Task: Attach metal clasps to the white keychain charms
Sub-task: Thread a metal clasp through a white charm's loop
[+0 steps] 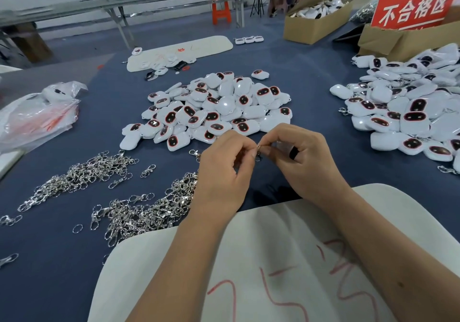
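Both hands meet over the dark blue table (62, 284). My left hand (224, 172) and my right hand (298, 157) pinch one small metal clasp (258, 148) between their fingertips. A white charm with a dark face (293, 151) sits tucked inside my right hand, mostly hidden by the fingers. Whether the clasp is joined to it I cannot tell. A heap of white charms (211, 110) lies just beyond the hands. Loose silver clasps (139, 212) are piled at the left, near my left wrist.
A second heap of charms (408, 115), some with clasps on, lies at the right. A clear plastic bag (37, 115) lies at the left. Cardboard boxes (313, 23) and a red sign (413, 5) stand far right. A white board (273, 259) lies under my forearms.
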